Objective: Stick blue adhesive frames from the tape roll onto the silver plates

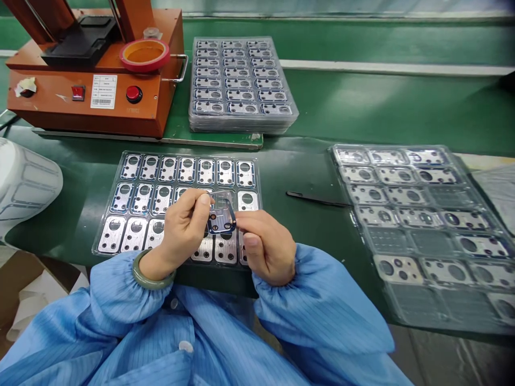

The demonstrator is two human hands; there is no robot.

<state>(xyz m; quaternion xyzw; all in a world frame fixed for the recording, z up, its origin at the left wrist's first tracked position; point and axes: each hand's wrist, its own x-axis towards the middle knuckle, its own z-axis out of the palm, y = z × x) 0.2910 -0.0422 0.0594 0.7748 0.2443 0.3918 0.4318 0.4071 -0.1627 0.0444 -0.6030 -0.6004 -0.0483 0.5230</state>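
Note:
Between my hands is a small clear, blue-edged plate [222, 219] with round holes, tilted above a tray. My left hand [185, 229] is closed, pinching the plate's upper left side between thumb and fingers. At its right edge, the curled fingers of my right hand [269, 244] grip the rim; part of that grip is hidden. Beneath lies a clear tray [96, 241] of silvery metal plates with round holes, several of them covered by my hands. One pocket in its middle row, near the held plate, is partly hidden.
Right of the tray lie black tweezers [317, 199] and another partly filled tray [422, 241]. Behind stands a stack of filled trays [243, 126]. An orange machine [120, 102] carries a roll of red tape [145, 65]. A white bin [30, 182] stands left, above a cardboard box [24, 284].

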